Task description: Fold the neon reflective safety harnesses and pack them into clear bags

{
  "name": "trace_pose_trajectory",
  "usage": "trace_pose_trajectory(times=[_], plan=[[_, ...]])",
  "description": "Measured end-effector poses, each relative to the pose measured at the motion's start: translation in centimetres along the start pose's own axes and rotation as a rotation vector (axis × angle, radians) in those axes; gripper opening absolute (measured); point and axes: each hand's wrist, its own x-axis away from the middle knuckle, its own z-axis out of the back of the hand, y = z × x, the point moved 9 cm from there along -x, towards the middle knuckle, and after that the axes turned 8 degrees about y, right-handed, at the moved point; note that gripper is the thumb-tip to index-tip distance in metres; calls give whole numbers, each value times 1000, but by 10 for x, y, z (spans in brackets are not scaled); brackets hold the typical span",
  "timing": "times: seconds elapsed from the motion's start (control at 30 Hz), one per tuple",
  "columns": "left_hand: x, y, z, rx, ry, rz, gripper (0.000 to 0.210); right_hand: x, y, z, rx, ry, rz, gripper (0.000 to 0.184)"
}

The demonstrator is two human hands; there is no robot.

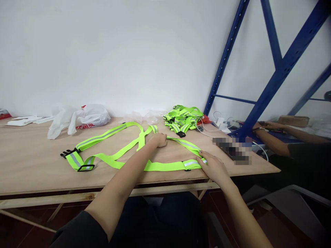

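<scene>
A neon-green reflective harness (165, 166) with grey stripes lies spread out on the wooden table. Its black buckle (69, 153) and a black slider (86, 167) are at the left end. My left hand (159, 139) reaches across the middle and is closed on an upper strap; the fingertips are partly hidden. At the right end, my right hand (214, 166) rests over the bend of the straps, its fingers stretched out and the thumb apart. Beyond my hands is a heap of similar green harnesses (183, 119), with a black buckle at its front.
White plastic bags (95, 115) and white sheets (28, 120) lie along the back left. White cables (207, 130) and a blurred dark object (234, 151) are at the right. A blue metal rack (269, 82) rises there, with another person's arms (271, 139) behind it.
</scene>
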Motion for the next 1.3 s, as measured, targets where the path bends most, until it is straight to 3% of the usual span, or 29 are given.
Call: trace_pose_trajectory(times=[0.27, 0.5, 0.73, 0.83, 0.97, 1.13, 1.3], plan=[[2, -1, 2, 20, -5, 1, 47, 3, 2, 8, -85, 127, 10, 42], [-1, -5, -7, 45, -30, 67, 59, 3, 2, 5, -137, 123, 42, 42], [-8, 0, -10, 67, -49, 55, 54, 3, 3, 7, -161, 130, 25, 46], [-10, 20, 0, 54, 39, -33, 58, 3, 8, 10, -142, 155, -31, 60], [-5, 70, 17, 54, 225, -319, 56, 5, 12, 12, -57, 189, -70, 70], [4, 99, 17, 166, 197, -421, 58, 14, 22, 19, -15, 241, -156, 75], [17, 140, 31, 193, 225, -554, 57, 23, 42, 35, -192, 277, -207, 77]])
